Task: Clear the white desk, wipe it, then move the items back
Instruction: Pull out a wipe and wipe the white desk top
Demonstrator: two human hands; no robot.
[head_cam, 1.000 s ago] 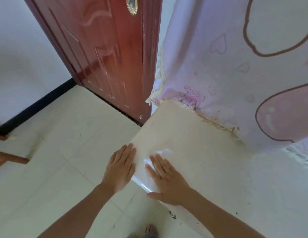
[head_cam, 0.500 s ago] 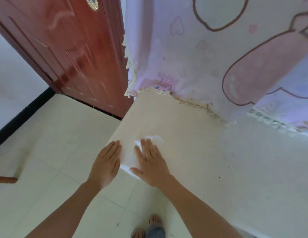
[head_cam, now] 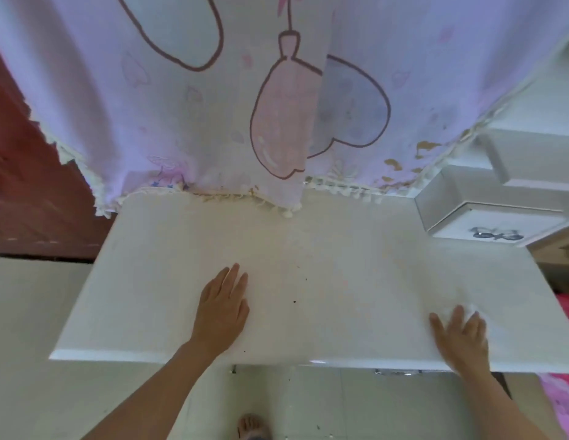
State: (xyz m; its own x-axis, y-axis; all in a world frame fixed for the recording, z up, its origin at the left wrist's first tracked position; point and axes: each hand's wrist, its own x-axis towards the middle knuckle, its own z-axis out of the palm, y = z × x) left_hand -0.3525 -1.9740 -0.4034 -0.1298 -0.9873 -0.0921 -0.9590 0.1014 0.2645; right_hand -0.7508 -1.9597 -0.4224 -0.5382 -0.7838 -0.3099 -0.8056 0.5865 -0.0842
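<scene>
A: Left hand point(head_cam: 224, 308) flat on the desk point(head_cam: 340, 265), fingers together. Bracing, I'd say.

B: And the right hand point(head_cam: 461, 336), fingers spread, presses a white wipe point(head_cam: 472, 308) down near the front right corner, so the whole palm drives it.

A: Specks mid-desk. Wiping's unfinished, nothing returned yet.

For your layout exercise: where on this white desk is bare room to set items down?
The white desk is bare between the left hand and right hand, and left of the left hand. Crowded: back edge under the fringed lilac curtain, and the white box corner.
</scene>
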